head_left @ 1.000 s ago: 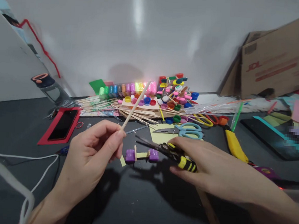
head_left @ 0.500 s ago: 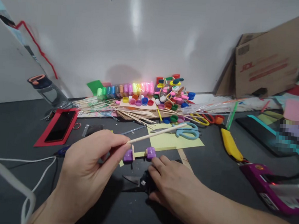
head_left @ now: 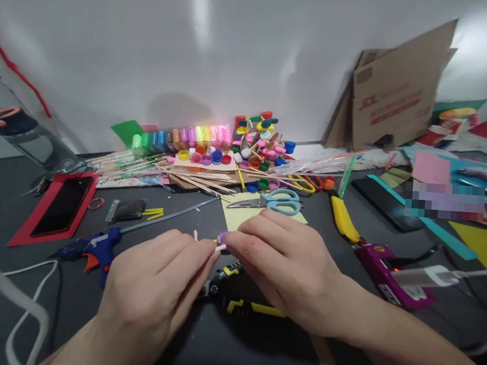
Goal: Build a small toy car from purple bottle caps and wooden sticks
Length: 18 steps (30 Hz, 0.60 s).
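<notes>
My left hand is closed in a pinch on a thin wooden stick. A short length of it shows between my two hands. My right hand curls in from the right, its fingertips closed at the stick's other end. Part of a small purple piece peeks out by the right fingertips; the rest is hidden behind my hands. Below them, a pair of black and yellow cutters lies on the dark table, its jaws mostly covered by my left hand.
Blue-handled scissors rest on yellow paper. At the left are a blue glue gun, a phone on red card and a bottle. Paint pots and wooden sticks lie behind. A purple device is at the right.
My right hand has left the cutters and moved up to the stick. The left hand has lowered the stick towards it. The view has shifted to the right.
</notes>
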{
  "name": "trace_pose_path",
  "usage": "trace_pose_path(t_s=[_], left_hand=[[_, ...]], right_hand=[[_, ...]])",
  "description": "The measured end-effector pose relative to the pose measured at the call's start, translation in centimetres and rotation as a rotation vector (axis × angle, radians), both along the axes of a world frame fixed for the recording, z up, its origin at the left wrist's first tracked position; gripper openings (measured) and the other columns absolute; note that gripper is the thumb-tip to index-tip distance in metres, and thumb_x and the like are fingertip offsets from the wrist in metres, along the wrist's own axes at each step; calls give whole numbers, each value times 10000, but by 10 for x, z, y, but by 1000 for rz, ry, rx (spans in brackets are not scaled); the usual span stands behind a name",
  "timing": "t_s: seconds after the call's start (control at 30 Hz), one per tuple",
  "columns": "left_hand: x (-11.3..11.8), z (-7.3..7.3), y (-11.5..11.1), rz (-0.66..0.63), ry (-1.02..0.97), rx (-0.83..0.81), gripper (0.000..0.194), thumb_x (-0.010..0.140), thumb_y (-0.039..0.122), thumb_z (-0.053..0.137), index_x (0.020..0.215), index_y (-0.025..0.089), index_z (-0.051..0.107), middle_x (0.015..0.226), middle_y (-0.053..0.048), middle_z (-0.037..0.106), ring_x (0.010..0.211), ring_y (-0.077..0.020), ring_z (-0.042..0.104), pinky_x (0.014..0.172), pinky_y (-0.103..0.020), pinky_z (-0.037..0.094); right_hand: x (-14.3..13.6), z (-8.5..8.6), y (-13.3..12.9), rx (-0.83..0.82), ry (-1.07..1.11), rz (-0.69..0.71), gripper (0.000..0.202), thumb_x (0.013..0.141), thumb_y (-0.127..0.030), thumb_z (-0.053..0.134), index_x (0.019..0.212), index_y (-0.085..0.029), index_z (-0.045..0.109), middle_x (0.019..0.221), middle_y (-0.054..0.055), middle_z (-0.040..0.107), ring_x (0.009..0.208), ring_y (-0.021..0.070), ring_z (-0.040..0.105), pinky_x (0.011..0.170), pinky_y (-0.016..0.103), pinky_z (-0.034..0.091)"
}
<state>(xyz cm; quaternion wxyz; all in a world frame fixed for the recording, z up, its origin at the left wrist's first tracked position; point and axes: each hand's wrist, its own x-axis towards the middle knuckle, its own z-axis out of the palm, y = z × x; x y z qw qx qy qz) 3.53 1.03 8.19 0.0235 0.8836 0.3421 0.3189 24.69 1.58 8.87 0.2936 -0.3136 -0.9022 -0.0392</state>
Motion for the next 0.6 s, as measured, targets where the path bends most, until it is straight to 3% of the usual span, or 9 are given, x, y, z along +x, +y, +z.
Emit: trace_pose_path(t_s=[0.13, 0.3, 0.37, 0.47, 0.6], left_hand=[[5, -7, 4, 15, -31, -41, 163, 963, 139, 542, 825, 159, 627, 691, -19, 658, 615, -144, 578, 603, -265, 395], [10, -16, 3, 12, -105, -93, 214, 966, 139, 531, 772, 169, 616, 647, 10, 632, 585, -122, 580, 616, -245, 413], [7, -15, 4, 49, -145, -180, 174, 966, 164, 547, 819, 177, 639, 694, 14, 663, 625, -116, 612, 637, -234, 426], [2, -10, 6, 108, -320, -498, 128, 994, 248, 531, 976, 224, 655, 765, 35, 700, 685, -99, 641, 664, -201, 459], [2, -7, 8, -7, -644, -1063, 164, 1013, 377, 494, 1008, 248, 594, 817, 31, 747, 727, -110, 672, 703, -203, 519]], right_hand=[[-3, -6, 0, -17, -33, -33, 259, 944, -68, 460, 823, -99, 687, 699, 55, 577, 625, 176, 433, 582, 309, 357], [0, -17, 10, 13, -93, -258, 262, 955, -110, 474, 757, -154, 638, 712, 48, 590, 661, 187, 469, 597, 314, 332], [4, -17, 15, -29, -69, -289, 242, 967, -130, 486, 780, -150, 639, 742, 54, 613, 692, 187, 505, 618, 307, 351], [7, -13, 19, -174, 41, -210, 191, 987, -147, 492, 882, -131, 652, 803, 60, 640, 720, 171, 547, 650, 285, 393], [6, -4, 15, -381, 247, -90, 139, 987, -123, 519, 984, -147, 656, 832, 22, 672, 717, 123, 582, 671, 235, 428]])
